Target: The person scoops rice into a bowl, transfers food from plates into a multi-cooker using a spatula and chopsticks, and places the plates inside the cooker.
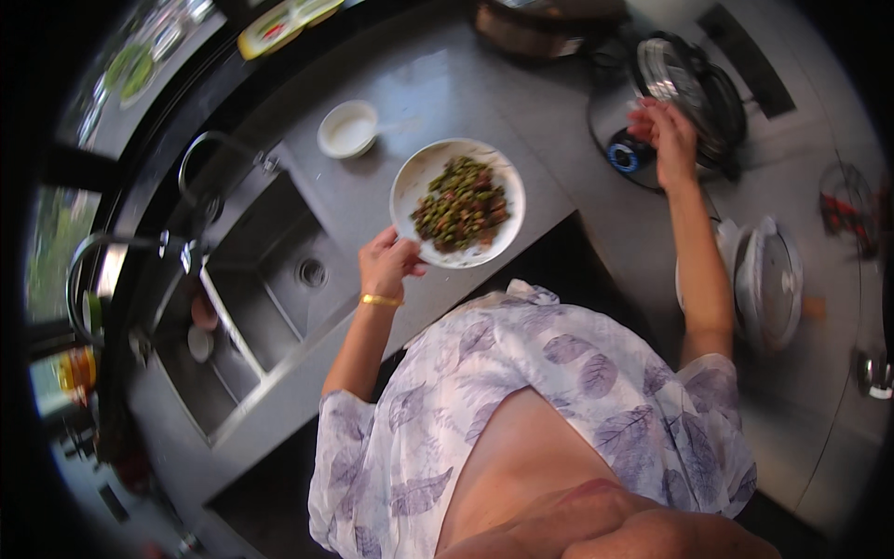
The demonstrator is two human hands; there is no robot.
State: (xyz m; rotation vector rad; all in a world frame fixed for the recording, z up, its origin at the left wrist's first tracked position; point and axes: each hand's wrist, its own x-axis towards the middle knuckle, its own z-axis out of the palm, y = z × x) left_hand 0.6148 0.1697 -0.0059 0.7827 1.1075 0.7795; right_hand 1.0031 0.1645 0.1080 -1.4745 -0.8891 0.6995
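My left hand [389, 260] grips the near rim of a white bowl [515, 175]. Chopped green beans mixed with bits of browned meat [464, 202] fill its middle. The bowl is above the countertop's front edge; whether it touches the counter I cannot tell. My right hand [663, 136] is raised at the far right, fingers loosely bent and seemingly empty. Just beside it is a black electric cooking appliance [723, 98] with a shiny metal part, blurred. A dark control knob with a blue ring [624, 155] shows below the fingers.
A small white bowl [347, 131], with what looks like a spoon, stands behind the dish. To the left is a double steel sink [286, 328] with curved taps [202, 140]. A brown pot [545, 31] sits at the back. A lidded white dish [772, 286] lies right of my forearm.
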